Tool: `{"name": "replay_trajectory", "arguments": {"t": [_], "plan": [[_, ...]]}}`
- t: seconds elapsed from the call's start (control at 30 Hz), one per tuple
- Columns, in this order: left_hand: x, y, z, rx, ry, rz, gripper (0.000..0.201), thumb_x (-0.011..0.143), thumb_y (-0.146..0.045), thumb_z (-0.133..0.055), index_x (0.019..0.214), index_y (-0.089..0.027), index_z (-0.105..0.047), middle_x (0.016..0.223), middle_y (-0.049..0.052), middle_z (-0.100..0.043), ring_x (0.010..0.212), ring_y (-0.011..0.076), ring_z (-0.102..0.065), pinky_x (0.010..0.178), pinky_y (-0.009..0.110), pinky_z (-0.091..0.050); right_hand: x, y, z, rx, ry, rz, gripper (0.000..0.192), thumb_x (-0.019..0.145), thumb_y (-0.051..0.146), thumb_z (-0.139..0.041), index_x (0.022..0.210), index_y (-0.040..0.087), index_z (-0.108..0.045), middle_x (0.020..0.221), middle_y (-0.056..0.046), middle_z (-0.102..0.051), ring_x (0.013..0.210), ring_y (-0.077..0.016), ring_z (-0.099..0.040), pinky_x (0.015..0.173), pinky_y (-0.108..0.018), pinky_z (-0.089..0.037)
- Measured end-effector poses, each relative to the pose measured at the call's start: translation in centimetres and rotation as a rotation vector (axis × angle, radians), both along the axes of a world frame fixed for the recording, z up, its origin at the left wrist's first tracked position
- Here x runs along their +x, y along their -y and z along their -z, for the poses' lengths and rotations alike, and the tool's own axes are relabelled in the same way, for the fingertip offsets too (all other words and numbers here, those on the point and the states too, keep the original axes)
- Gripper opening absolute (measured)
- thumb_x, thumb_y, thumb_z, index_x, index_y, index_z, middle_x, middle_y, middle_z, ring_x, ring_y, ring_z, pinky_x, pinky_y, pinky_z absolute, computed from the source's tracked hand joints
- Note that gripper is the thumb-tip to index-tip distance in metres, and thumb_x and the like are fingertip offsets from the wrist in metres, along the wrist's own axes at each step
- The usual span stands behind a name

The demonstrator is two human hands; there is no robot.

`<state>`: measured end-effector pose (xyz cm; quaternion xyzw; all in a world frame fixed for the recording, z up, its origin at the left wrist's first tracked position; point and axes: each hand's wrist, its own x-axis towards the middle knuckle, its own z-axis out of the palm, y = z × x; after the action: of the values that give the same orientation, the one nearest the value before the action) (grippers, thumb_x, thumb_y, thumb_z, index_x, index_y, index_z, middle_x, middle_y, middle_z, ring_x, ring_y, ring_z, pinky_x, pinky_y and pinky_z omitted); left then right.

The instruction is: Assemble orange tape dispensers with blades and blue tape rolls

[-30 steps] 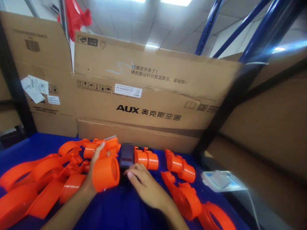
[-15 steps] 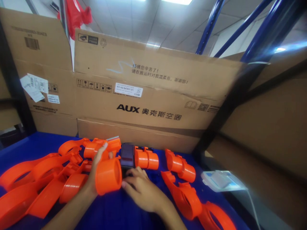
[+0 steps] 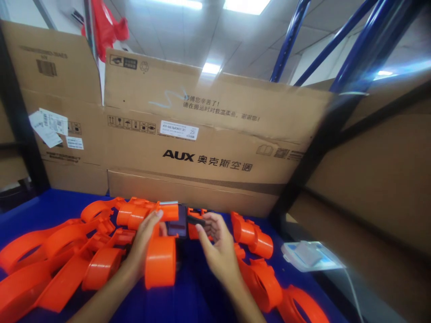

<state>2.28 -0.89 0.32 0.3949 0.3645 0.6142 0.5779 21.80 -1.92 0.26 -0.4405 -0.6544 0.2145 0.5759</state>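
While the left hand (image 3: 143, 246) gripped an orange tape dispenser (image 3: 160, 262), the right hand (image 3: 217, 249) pinched a small black piece (image 3: 196, 220) just right of it.

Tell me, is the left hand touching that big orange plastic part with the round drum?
Touching. The head view shows the left hand wrapped around the orange part, thumb on its upper section, with no gap between them.

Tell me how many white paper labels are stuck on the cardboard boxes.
3: one long label above the AUX lettering, a crooked pair-like sheet on the left box, and a small one just beside it. Others may be hidden.
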Motion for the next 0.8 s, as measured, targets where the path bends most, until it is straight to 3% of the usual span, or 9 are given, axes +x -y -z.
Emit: {"name": "replay_trajectory", "arguments": {"t": [0.13, 0.37, 0.67, 0.8], "plan": [[0.9, 0.7, 0.5, 0.133, -0.221, 0.083, 0.034, 0.085, -0.051, -0.064, 0.072, -0.019, -0.062, 0.056, -0.001, -0.062, 0.053, 0.0135, -0.053, 0.057, 0.023, -0.041, 0.6, 0.3, -0.8, 0.084, -0.077, 0.063, 0.028, 0.091, 0.037, -0.066, 0.114, 0.021, -0.064, 0.107, -0.009, -0.072, 0.091, -0.0227, -0.067, 0.082, -0.035, -0.053], [1.5, 1.4, 0.9, 0.133, -0.255, 0.264, 0.036, 0.088, -0.048, -0.064, 0.107, -0.018, -0.062, 0.064, -0.001, -0.064, 0.058, 0.0153, -0.058, 0.056, 0.024, -0.042, 0.3, 1.6, -1.7, 0.163, 0.191, 0.026, 0.022, 0.092, 0.031, -0.065, 0.113, 0.025, -0.071, 0.091, -0.006, -0.067, 0.078, -0.0201, -0.061, 0.069, -0.032, -0.048], [1.6, 1.4, 1.0, 0.155, -0.252, 0.335, 0.038, 0.09, -0.047, -0.062, 0.112, -0.017, -0.064, 0.067, 0.0, -0.063, 0.059, 0.0138, -0.057, 0.057, 0.024, -0.045, 0.0, 1.6, -1.4, 0.159, 0.226, -0.027, 0.025, 0.092, 0.028, -0.065, 0.116, 0.025, -0.071, 0.083, -0.004, -0.065, 0.072, -0.019, -0.06, 0.063, -0.03, -0.046], [1.8, 1.9, 1.0, 0.134, -0.208, 0.346, 0.042, 0.081, -0.039, -0.074, 0.116, -0.018, -0.063, 0.079, 0.001, -0.068, 0.067, 0.015, -0.061, 0.059, 0.024, -0.049, -0.2, 1.7, -1.2, 0.169, 0.235, -0.064, 0.03, 0.092, 0.027, -0.064, 0.122, 0.026, -0.07, 0.086, -0.004, -0.064, 0.074, -0.0183, -0.059, 0.063, -0.029, -0.047]]}}
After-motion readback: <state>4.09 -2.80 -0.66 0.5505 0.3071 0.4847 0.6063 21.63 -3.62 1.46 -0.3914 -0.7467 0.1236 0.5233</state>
